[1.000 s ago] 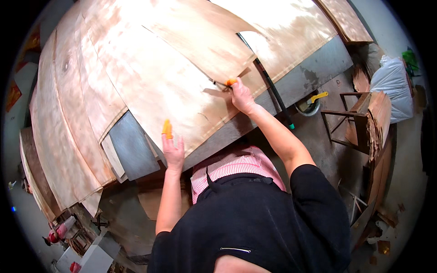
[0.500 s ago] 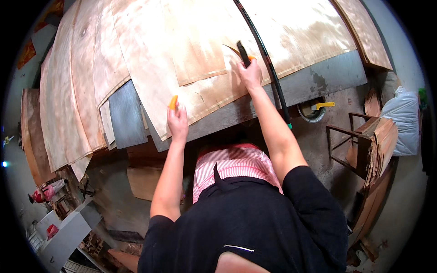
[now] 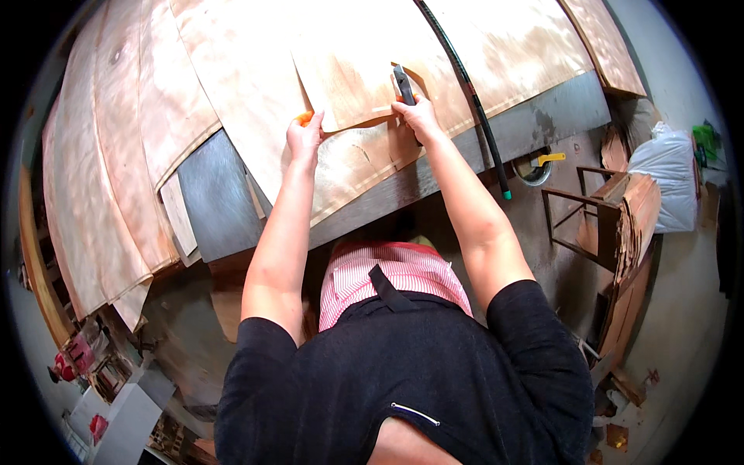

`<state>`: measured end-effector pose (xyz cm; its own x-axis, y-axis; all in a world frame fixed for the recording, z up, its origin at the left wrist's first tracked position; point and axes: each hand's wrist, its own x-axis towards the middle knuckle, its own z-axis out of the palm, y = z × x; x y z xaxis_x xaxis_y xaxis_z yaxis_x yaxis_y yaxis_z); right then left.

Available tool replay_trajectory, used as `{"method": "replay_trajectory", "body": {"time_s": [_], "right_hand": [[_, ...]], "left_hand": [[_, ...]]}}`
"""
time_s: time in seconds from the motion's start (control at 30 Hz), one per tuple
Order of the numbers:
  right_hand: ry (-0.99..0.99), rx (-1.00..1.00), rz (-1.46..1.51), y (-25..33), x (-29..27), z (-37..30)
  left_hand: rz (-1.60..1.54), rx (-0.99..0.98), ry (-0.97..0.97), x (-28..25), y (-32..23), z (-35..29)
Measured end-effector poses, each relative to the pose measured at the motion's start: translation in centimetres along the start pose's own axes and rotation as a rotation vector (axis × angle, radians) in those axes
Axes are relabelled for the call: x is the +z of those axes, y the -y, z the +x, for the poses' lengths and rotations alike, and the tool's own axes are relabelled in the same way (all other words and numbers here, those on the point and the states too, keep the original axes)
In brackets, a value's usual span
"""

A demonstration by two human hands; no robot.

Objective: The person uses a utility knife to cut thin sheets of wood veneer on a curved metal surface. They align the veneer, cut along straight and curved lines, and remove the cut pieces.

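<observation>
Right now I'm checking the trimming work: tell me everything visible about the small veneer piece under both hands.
The small veneer piece is a thin, pale tan wood sheet with faint grain, lying flat atop larger veneer sheets on the grey table. The left hand touches its lower left corner; the right hand presses a dark knife at its right edge.

Bright, even light; sharp centre, fisheye bending and dark vignette at edges.

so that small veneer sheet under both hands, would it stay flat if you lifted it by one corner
Probably not. The small veneer sheet looks very thin, and neighbouring veneer sheets droop over the table edge, so it likely flops. It may also crack. The left hand and right hand press it down.
</observation>
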<state>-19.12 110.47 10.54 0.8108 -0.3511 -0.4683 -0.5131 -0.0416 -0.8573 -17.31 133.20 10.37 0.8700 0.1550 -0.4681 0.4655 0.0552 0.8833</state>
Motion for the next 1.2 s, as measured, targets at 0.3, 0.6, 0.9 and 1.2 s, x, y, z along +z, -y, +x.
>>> {"method": "replay_trajectory", "body": {"time_s": [0.3,0.6,0.9,1.2], "right_hand": [[-0.019,-0.089,0.104,-0.5,-0.5,-2.3],[0.132,-0.140,-0.644,-2.7,-2.8,-7.3],[0.200,-0.128,-0.645,-3.3,-3.5,-6.9],[0.228,-0.133,-0.786,-2.3,-3.5,-7.3]], "left_hand": [[0.020,-0.085,0.249,-1.4,-2.1,-1.4],[0.447,-0.067,0.246,-5.4,2.6,-9.2],[0.931,0.051,0.130,-5.2,3.1,-10.5],[1.000,0.100,0.093,-5.0,3.5,-11.0]]}}
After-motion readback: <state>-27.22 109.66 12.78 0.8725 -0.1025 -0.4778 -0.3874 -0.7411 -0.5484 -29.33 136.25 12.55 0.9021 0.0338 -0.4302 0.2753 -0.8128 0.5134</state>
